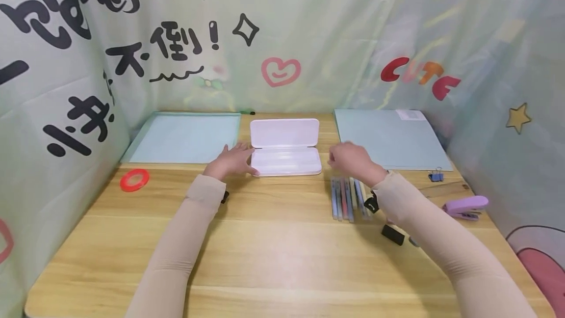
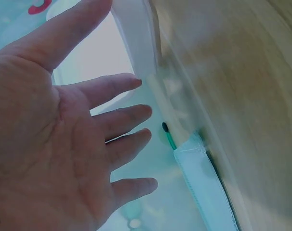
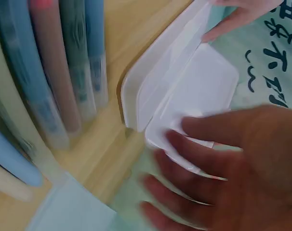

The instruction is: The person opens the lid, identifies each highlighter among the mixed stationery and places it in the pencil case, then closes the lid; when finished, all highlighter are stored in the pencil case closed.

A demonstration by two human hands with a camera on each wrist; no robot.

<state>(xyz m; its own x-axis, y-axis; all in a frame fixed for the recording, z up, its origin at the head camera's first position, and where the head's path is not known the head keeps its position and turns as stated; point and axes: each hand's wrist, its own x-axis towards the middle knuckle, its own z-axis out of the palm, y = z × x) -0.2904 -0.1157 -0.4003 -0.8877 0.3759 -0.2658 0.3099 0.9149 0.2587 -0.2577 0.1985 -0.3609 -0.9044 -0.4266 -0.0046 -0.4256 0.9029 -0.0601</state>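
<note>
A white pencil case (image 1: 286,161) lies unfolded on the table, its lid (image 1: 284,133) raised at the back and its inside showing white. At its left edge is my left hand (image 1: 231,161), fingers spread and thumb by the front left corner. My right hand (image 1: 353,161) hovers between the case and a row of pens. In the right wrist view the fingers of that right hand (image 3: 208,168) look blurred and loosely bent, with nothing held. Several capped pens (image 1: 344,198) in blue, red and pale colours lie side by side beneath the right wrist.
Light blue folders (image 1: 190,139) (image 1: 384,136) lie behind each hand. A red tape ring (image 1: 134,180) sits at left. Around the right forearm are a black block (image 1: 393,235), a purple stapler (image 1: 465,205), a blue binder clip (image 1: 436,176) and a wooden ruler (image 1: 446,189).
</note>
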